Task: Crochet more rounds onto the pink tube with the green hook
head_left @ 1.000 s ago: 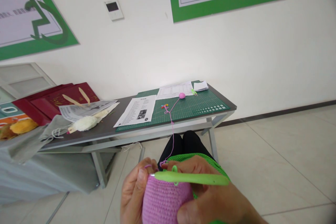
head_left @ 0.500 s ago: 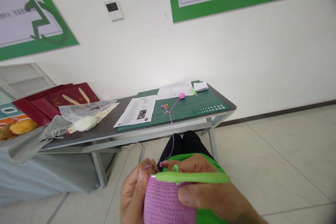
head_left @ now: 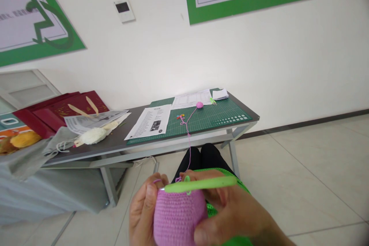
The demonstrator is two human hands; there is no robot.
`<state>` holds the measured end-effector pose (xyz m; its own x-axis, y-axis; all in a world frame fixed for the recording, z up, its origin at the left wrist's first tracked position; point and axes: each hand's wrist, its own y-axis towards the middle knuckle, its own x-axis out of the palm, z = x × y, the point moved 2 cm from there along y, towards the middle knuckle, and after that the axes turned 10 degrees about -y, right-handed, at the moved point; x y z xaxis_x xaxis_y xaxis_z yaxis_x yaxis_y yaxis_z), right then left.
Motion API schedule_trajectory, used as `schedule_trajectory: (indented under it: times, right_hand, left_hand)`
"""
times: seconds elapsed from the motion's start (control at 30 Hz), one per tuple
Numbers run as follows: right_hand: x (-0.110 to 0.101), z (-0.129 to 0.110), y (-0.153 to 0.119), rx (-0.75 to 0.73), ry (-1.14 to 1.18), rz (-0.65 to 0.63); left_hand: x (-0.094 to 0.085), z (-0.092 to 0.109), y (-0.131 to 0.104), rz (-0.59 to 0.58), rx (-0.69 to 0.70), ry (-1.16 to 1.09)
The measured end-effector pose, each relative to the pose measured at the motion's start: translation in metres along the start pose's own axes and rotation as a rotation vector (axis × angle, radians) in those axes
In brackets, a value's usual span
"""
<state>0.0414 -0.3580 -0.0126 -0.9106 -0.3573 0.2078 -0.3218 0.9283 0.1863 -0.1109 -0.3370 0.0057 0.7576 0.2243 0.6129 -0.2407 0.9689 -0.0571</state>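
A pink crochet piece (head_left: 177,215), worked in close rows, is held upright at the bottom of the view. My left hand (head_left: 141,209) is closed around its left side, with pink yarn looped over a finger. A crochet hook with a light green handle (head_left: 201,184) lies across the top edge, its metal tip at the left thumb. My right hand (head_left: 233,211) has its thumb on the lower right of the piece; its index finger lies behind the hook, and the other fingertips are hidden. A small green stitch marker (head_left: 188,190) hangs at the upper edge.
Pink yarn (head_left: 189,150) runs up to a small ball (head_left: 199,105) on the green cutting mat (head_left: 225,113). Colored markers (head_left: 180,116), a printed sheet (head_left: 152,121) and green snips (head_left: 212,101) lie there. White yarn (head_left: 93,135) and dark red bags (head_left: 63,109) are farther left.
My right thumb has moved from just under the hook down the front of the crochet piece. The hook and piece have shifted slightly left, and the handle has risen.
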Motion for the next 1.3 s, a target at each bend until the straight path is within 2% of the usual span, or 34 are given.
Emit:
schedule_trajectory:
  times: [0.13,0.23,0.33,0.4,0.5,0.63,0.9,1.3]
  right_hand:
    - [-0.005,-0.006,0.012,-0.076,0.118,-0.013]
    - [-0.003,0.001,0.020,0.077,0.177,-0.013]
    - [0.005,0.011,0.022,0.224,0.198,-0.075]
    - [0.010,0.011,0.019,0.200,0.154,-0.069]
    - [0.015,-0.001,0.011,0.109,0.077,0.046]
    - [0.023,-0.019,0.000,0.110,-0.053,0.139]
    - [0.027,-0.020,-0.001,0.041,-0.042,0.182]
    - [0.027,-0.016,-0.007,0.046,-0.089,0.161]
  left_hand:
    - [-0.009,0.002,0.020,-0.019,0.081,-0.006]
    - [-0.016,0.003,0.028,-0.017,0.150,-0.011]
    - [-0.019,0.003,0.029,-0.011,0.183,0.001]
    - [-0.021,0.004,0.028,-0.010,0.188,0.016]
    - [-0.023,0.005,0.027,-0.016,0.192,0.029]
    - [-0.024,0.006,0.027,-0.015,0.198,0.013]
    - [-0.021,0.007,0.021,0.013,0.201,-0.019]
    - [-0.014,0.005,0.023,0.151,0.275,-0.016]
